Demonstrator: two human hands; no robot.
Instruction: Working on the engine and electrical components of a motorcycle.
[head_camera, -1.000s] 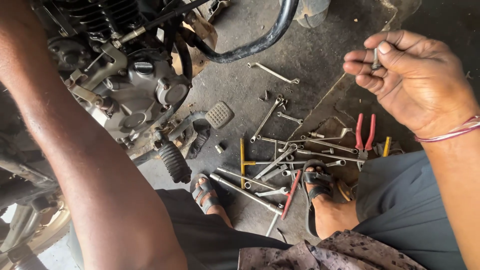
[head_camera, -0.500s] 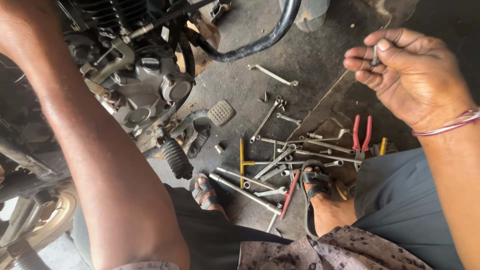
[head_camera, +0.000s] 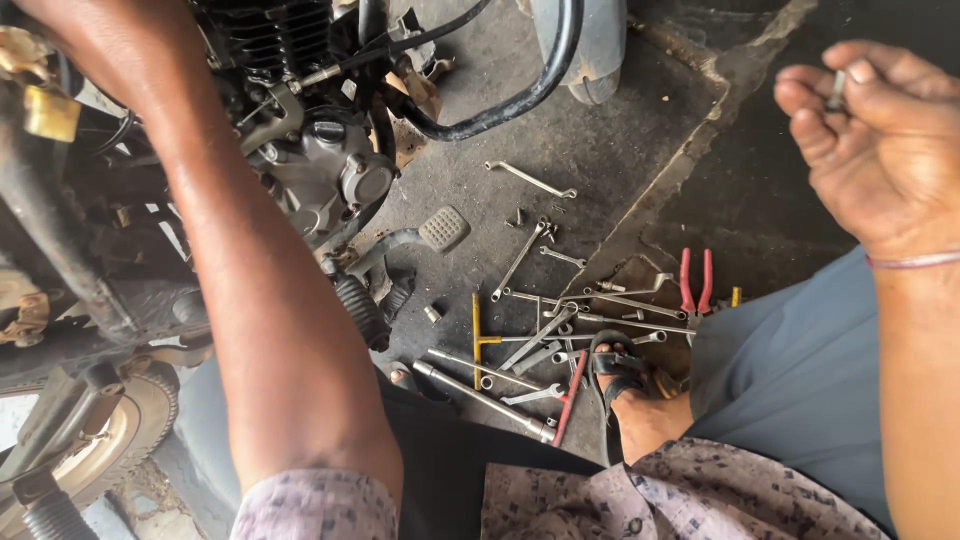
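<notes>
We have 1 head view, looking steeply down past our knees at the motorcycle engine (head_camera: 320, 170) and floor tools (head_camera: 560, 330), close in.

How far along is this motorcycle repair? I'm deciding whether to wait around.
Mid-job, by the look of it. Already done: wrenches and red pliers lie spread on the floor beside the engine, so tools have been laid out. In hand: the right hand pinches a small metal part; the left arm reaches up past the engine, its hand out of view. Left: loose small parts on the floor.
</notes>
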